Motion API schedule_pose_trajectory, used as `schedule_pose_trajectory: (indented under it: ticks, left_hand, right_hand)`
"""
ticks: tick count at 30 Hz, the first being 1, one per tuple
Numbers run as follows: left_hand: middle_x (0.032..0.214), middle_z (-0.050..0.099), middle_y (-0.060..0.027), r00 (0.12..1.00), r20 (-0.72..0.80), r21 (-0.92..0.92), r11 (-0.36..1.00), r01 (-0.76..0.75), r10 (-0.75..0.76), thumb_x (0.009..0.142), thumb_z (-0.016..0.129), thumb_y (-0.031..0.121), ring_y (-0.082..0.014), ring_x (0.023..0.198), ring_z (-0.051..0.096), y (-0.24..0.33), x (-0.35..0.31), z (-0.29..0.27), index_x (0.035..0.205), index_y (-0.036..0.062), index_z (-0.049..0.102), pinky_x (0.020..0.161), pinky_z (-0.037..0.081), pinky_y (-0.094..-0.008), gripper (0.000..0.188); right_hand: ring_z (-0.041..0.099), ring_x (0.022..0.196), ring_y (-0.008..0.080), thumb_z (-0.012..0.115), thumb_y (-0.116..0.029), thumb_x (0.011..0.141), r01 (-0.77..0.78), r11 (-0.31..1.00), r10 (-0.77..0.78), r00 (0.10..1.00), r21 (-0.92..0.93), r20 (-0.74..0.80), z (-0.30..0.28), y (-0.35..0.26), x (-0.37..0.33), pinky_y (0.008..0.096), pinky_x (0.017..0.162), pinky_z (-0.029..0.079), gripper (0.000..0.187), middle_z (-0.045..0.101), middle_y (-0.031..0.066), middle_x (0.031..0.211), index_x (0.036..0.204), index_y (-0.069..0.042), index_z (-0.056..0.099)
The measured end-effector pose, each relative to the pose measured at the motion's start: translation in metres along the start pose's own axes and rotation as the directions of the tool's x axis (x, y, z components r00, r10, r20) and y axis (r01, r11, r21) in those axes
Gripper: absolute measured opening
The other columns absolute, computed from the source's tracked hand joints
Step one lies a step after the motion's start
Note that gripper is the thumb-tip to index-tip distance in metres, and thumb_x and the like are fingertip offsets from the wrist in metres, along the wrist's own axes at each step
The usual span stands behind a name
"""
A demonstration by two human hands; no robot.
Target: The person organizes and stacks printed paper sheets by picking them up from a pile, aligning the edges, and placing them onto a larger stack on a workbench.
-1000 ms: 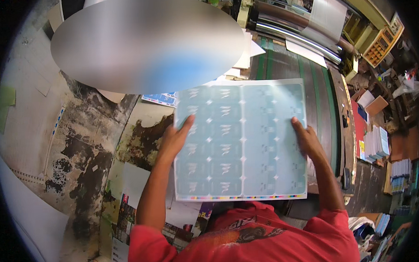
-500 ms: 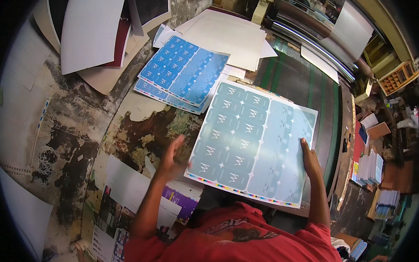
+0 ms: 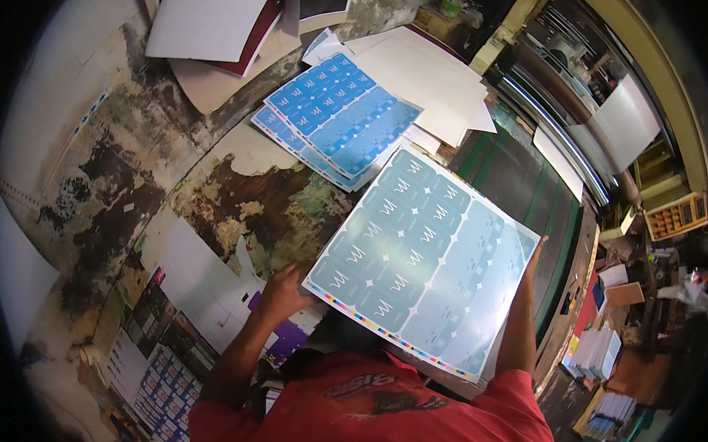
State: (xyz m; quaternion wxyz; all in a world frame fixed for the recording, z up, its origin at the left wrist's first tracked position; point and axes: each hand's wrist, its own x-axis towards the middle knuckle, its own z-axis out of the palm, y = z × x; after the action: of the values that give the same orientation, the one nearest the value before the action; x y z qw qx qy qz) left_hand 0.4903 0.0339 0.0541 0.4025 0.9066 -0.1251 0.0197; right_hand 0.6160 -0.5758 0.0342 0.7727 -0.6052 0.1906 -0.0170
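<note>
A large printed sheet, grey-green on its left part and pale blue on its right, lies tilted across my hands in front of my red shirt. At the sheet's left corner my left hand is closed on the edge, its fingertips partly hidden. My right hand holds the opposite edge, with most of its fingers out of sight under the sheet. Beyond the held sheet, brighter blue printed sheets lie in a small overlapping pile.
Large blank cream sheets lie behind the blue pile. To the right are a dark green-striped belt and a machine with a shiny roller. Stacks of small booklets stand at the right. Purple and white papers lie at the left.
My left hand, apart from the sheet before, has come to its left corner. The sheet has turned clockwise, and my right hand has slipped further under its edge. The view has shifted.
</note>
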Motion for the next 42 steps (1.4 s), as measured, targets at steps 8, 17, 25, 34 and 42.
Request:
schedule_pose_trajectory:
  ticks: [8,17,25,34,42]
  left_hand:
    - [0.102,0.069,-0.0192,0.99,-0.078,0.046,0.991,0.122,-0.118,0.063,0.09,0.03,-0.04,0.095,0.066,-0.003,0.015,0.005,0.11,0.0023,0.066,0.081,0.054,-0.0449,0.06]
    - [0.115,0.061,-0.0167,0.865,-0.432,-0.235,0.958,0.167,-0.256,0.078,0.084,0.033,-0.0316,0.107,0.06,0.03,-0.113,0.033,0.138,0.0042,0.046,0.091,0.049,-0.0415,0.077]
    - [0.087,0.07,-0.0107,0.5,-0.323,-0.543,0.59,0.597,-0.803,0.089,0.07,0.04,-0.0264,0.077,0.067,0.037,-0.384,0.147,0.102,0.0078,0.07,0.07,0.053,-0.0444,0.034]
    - [0.097,0.073,-0.0149,0.325,-0.169,-0.474,0.366,0.801,-0.93,0.078,0.068,0.039,-0.0367,0.094,0.069,0.036,-0.516,0.348,0.101,0.0118,0.075,0.085,0.052,-0.0493,0.037]
    - [0.094,0.072,-0.0175,0.187,0.004,-0.944,0.058,0.326,-0.982,0.082,0.062,0.029,-0.0369,0.094,0.068,0.159,-0.536,0.338,0.1,0.0074,0.073,0.085,0.053,-0.0478,0.03]
  right_hand:
    - [0.064,0.103,0.0236,0.04,-0.055,0.099,0.004,0.948,-0.024,0.998,-0.318,-0.056,0.05,-0.014,0.032,0.0402,0.089,0.051,0.063,0.067,0.011,0.117,0.117,-0.001,0.066]
    - [0.064,0.104,0.0244,0.049,-0.045,0.098,0.473,0.533,-0.585,0.805,-0.702,0.098,0.1,-0.087,-0.046,0.0413,0.092,0.05,0.05,0.066,0.0128,0.118,0.116,-0.002,0.066]
    - [0.064,0.105,0.0251,0.056,-0.035,0.097,0.675,0.716,-0.008,0.265,-0.18,0.964,0.346,-0.006,-0.28,0.0422,0.095,0.05,0.039,0.066,0.0143,0.119,0.116,-0.002,0.066]
    - [0.063,0.105,0.027,0.062,-0.029,0.095,0.799,0.438,0.87,-0.493,0.411,0.031,0.321,0.327,-0.37,0.0406,0.093,0.05,0.034,0.066,0.0139,0.119,0.12,-0.006,0.064]
    - [0.068,0.088,0.024,0.063,-0.032,0.095,0.899,0.253,0.832,-0.013,0.357,-0.554,0.389,0.382,-0.506,0.0392,0.082,0.053,0.03,0.072,0.0119,0.095,0.101,-0.003,0.072]
